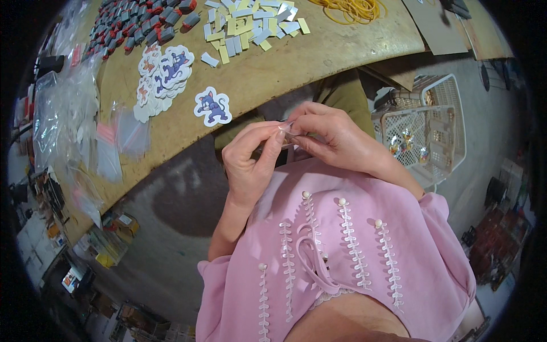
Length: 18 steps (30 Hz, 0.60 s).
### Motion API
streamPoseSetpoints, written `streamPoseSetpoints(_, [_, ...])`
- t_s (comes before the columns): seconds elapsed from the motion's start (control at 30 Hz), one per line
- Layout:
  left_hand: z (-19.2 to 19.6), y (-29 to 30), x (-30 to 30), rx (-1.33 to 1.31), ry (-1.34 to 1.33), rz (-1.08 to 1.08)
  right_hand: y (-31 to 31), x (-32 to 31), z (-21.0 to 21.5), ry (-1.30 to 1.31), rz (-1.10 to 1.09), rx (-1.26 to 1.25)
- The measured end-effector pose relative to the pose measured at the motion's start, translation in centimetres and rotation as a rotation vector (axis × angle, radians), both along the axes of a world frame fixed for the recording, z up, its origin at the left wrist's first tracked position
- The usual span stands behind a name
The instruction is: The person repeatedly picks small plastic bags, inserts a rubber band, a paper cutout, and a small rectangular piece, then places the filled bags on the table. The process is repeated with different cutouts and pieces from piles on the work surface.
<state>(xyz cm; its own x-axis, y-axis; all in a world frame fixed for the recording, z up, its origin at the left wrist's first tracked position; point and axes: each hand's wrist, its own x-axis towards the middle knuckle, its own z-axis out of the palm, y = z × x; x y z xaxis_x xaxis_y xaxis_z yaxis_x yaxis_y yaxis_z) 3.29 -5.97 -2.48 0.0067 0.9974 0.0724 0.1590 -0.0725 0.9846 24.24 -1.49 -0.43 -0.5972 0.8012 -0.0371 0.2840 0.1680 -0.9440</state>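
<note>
Above my lap, just off the table's near edge, my left hand (249,162) and my right hand (337,137) meet at a small clear plastic bag (285,131). Thumb and forefinger of each hand pinch it; my fingers hide much of it, and I cannot make out what is inside. Alone on the table near my left hand lies a cut-out cat sticker (213,107) in purple-blue with a white border. A pile of similar cut-outs (168,77), some orange, lies farther left. Empty zip bags (132,134) with a pinkish-red strip rest at the table's left side.
Along the far side of the table (285,71) are grey blocks with red parts (139,25), small yellow and pale rectangles (245,28), and yellow bands (353,8). Loose clear plastic (65,119) covers the left end. A white basket (453,137) with colourful packets stands at right.
</note>
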Motion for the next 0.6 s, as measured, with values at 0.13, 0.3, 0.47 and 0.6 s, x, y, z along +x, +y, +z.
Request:
streamPoseSetpoints(0.13, [0.0,0.1,-0.2,-0.069,-0.105,0.048,0.0,0.2,-0.6,0.225,-0.162,-0.055])
streamPoseSetpoints(0.3, [-0.2,0.1,0.0,-0.083,-0.200,0.054,0.3,0.8,-0.1,0.384,-0.291,-0.592])
streamPoseSetpoints(0.47, [-0.8,0.1,0.0,-0.044,-0.200,0.034,0.2,0.9,-0.9,0.439,-0.288,-0.618])
streamPoseSetpoints(0.6, [0.0,0.5,0.7,-0.187,-0.248,0.057,-0.2,0.4,-1.3,0.380,-0.320,-0.484])
